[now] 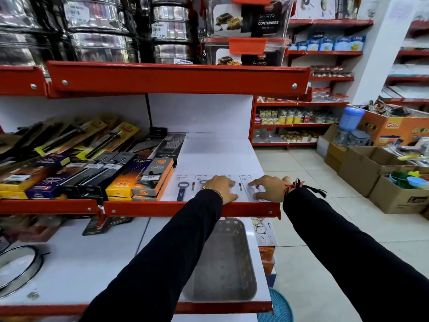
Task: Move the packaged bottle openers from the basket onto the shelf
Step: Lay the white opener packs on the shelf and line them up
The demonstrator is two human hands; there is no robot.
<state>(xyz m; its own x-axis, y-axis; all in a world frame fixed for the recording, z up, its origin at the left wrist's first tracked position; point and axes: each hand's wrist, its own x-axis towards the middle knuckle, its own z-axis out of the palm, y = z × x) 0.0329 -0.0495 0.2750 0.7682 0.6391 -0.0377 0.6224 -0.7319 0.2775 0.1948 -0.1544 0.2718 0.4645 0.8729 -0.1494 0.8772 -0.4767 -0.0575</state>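
Left hand (219, 188) hides most of 2nd white carded bottle opener pkg (201, 182); right hand (269, 188) covers far-right pkg (247, 180). Card print too small to read. Grey plastic basket (229, 259) partly behind left black sleeve (167, 256).

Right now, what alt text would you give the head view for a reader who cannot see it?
Both hands, left hand and right hand, press flat on packaged bottle openers lined up along the front of a white shelf with a red edge. A grey basket sits on the shelf below, looking empty; boxed lighters lie to the left.
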